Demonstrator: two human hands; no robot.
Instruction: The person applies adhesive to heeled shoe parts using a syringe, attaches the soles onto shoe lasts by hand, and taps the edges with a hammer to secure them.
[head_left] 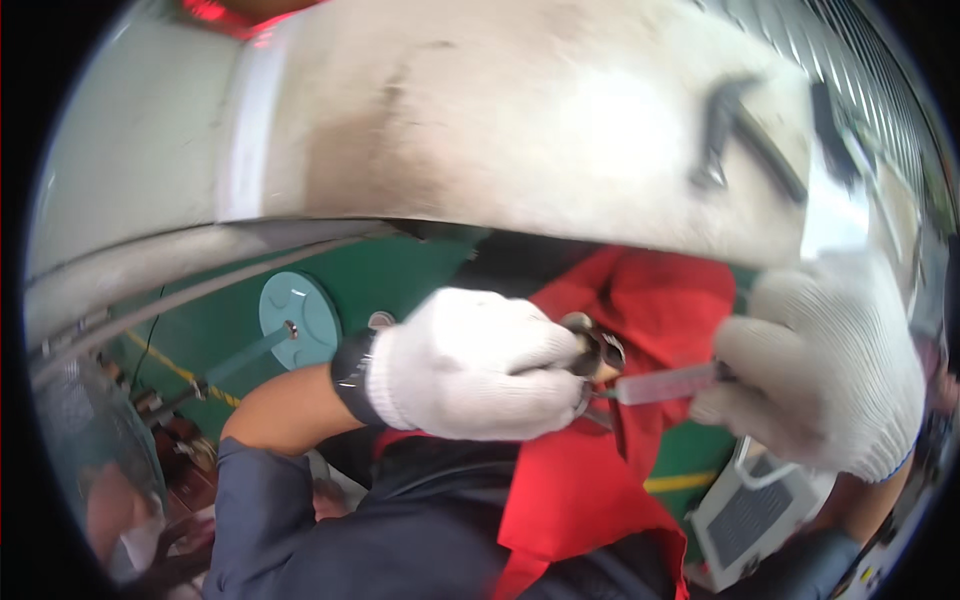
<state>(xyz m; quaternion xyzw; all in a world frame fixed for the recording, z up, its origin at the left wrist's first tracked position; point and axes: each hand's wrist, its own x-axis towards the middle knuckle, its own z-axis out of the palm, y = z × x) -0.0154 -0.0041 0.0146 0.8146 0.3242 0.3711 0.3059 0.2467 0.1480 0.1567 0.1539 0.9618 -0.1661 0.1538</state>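
Hands in white gloves, below the metal panel (pixel 520 140). Your left hand (pixel 470 365) is fisted around a small metal fitting (pixel 597 352). Your right hand (pixel 825 370) pinches a clear syringe (pixel 665 384), tip at the fitting.

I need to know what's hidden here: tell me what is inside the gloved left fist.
The left hand is closed around a small metal part, of which only the tip shows. The syringe in the right hand points at it. The glove hides the rest.

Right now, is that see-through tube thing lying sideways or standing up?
Sideways: the clear syringe lies level between the right hand and left hand.
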